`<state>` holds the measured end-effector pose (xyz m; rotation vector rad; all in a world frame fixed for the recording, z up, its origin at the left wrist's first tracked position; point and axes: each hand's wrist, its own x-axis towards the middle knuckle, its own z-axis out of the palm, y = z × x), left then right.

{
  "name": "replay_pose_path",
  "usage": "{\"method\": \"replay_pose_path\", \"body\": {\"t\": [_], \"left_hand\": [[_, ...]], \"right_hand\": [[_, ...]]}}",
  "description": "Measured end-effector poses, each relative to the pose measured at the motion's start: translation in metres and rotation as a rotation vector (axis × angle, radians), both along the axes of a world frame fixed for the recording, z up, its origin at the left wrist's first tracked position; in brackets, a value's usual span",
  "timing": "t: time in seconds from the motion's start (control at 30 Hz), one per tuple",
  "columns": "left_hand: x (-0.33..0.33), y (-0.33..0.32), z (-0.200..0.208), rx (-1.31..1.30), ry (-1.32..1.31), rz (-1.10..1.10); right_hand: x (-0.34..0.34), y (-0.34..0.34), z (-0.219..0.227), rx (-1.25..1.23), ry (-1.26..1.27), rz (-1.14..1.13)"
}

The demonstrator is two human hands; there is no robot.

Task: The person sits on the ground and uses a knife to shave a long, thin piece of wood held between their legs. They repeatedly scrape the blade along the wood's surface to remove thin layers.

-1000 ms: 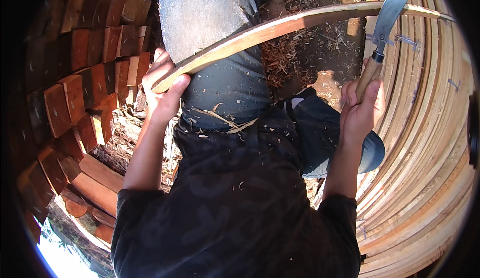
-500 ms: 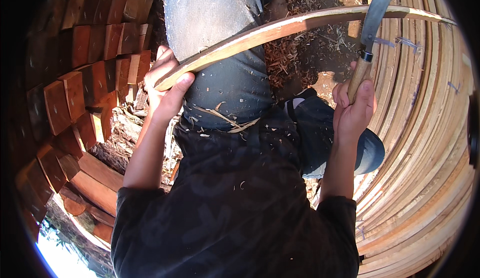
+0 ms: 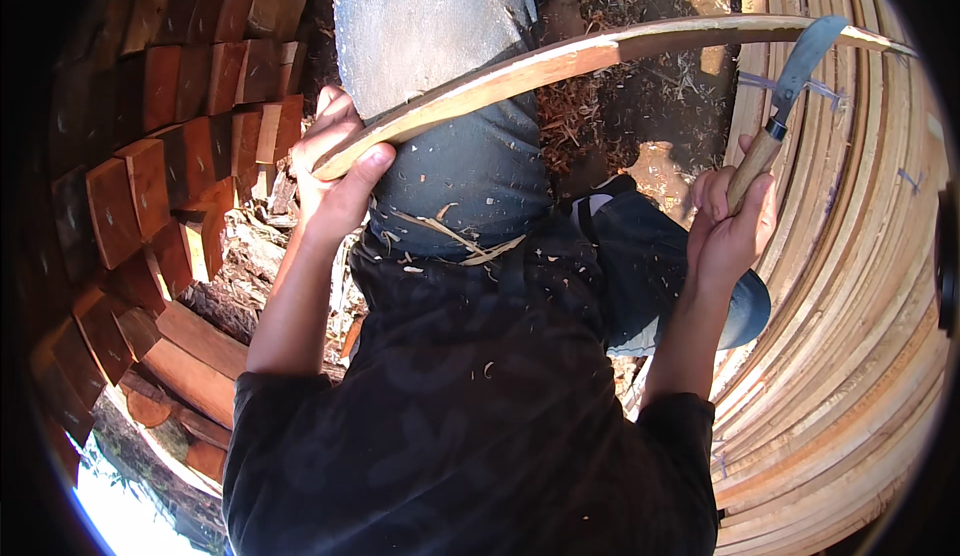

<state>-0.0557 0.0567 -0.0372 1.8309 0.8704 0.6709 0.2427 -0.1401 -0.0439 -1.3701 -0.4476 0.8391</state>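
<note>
My left hand (image 3: 338, 161) is closed round the near end of a long wooden strip (image 3: 520, 74), thumb on top. The strip crosses my raised left thigh and runs off to the far right, bowed by the lens. In my right hand (image 3: 735, 211) is a billhook (image 3: 800, 71) with a wooden handle and a broad, curved grey blade. Its blade tip overlaps the strip's right part in view; whether they touch I cannot tell.
Stacked cut wooden blocks (image 3: 145, 186) rise along my left. A pile of long pale planks (image 3: 820, 356) lies at my right, some with purple marks. Shavings (image 3: 565, 121) litter the ground ahead, and a few curls (image 3: 455, 236) rest on my lap.
My right hand has moved to the right and slightly nearer, and the billhook has tilted rightward, its blade lowering over the strip. The left hand and strip have hardly moved.
</note>
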Motion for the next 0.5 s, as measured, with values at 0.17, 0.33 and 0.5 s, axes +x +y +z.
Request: {"method": "replay_pose_path", "body": {"t": [0.17, 0.33, 0.5], "left_hand": [[-0.001, -0.001, -0.003, -0.017, -0.027, 0.013], [-0.002, 0.002, -0.004, 0.022, -0.001, -0.018], [-0.004, 0.0, -0.003, 0.004, -0.002, -0.007]], "right_hand": [[-0.036, 0.003, 0.014, -0.196, -0.095, 0.277], [-0.043, 0.013, 0.016, -0.187, -0.049, 0.226], [-0.031, 0.016, 0.012, -0.059, 0.108, 0.049]]}}
